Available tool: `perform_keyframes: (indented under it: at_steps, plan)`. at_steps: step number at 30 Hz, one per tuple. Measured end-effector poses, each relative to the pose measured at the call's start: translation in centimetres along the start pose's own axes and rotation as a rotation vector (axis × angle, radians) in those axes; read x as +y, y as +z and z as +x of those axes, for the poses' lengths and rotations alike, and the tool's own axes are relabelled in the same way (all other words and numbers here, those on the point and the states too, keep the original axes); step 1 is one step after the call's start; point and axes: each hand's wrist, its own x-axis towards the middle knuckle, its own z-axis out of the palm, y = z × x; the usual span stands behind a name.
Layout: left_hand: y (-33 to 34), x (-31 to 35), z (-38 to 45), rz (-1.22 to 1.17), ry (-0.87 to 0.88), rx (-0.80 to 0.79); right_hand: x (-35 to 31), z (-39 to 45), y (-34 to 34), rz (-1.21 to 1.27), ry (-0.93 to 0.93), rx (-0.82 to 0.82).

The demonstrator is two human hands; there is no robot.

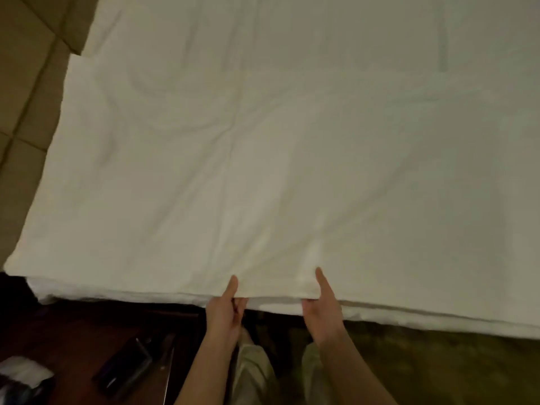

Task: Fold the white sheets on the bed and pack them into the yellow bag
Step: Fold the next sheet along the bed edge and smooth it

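**Both hands pinching the near edge of the sheet**

Nearest to me, at 6 o'clock, my legs in pale beige trousers (254, 372) stand on a dark floor. At 8 o'clock sits a dark reddish wooden desk (73, 331), carrying a flat black rectangular device (125, 366) and, at the frame's corner, a crumpled white and dark packet (23, 378).

My forearms reach up from the bottom edge. My left hand (225, 314) has its grip clamped on the near hem of the wide white cotton sheet (263, 156): the thumb lies flat on top of the cloth and the fingers curl underneath. My right hand (321, 308), just beside it at 5 o'clock, grips the same hem in the same way, thumb on top pointing toward 12 o'clock, fingers tucked below.

The sheet spreads away from my hands across the bed, lightly creased, with layered edges showing along its near side. At 10 o'clock, beyond the sheet's left edge, lies a beige tiled floor (26, 83).
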Motion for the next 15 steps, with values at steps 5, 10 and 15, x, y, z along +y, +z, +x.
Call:
perform_keyframes:
  at_steps: [5,10,15]
  plan:
    - [1.9,-3.1,-1.2,-0.082,0.007,0.12,-2.0,0.0,-3.0,0.284,-0.029,0.293]
    - [5.4,-6.8,-1.9,-0.056,-0.059,0.046,-2.8,0.6,-4.3,0.291,0.039,0.132]
    - [7.3,-8.3,-3.1,-0.094,-0.001,0.11,-3.1,0.5,-7.2,0.457,-0.067,0.206]
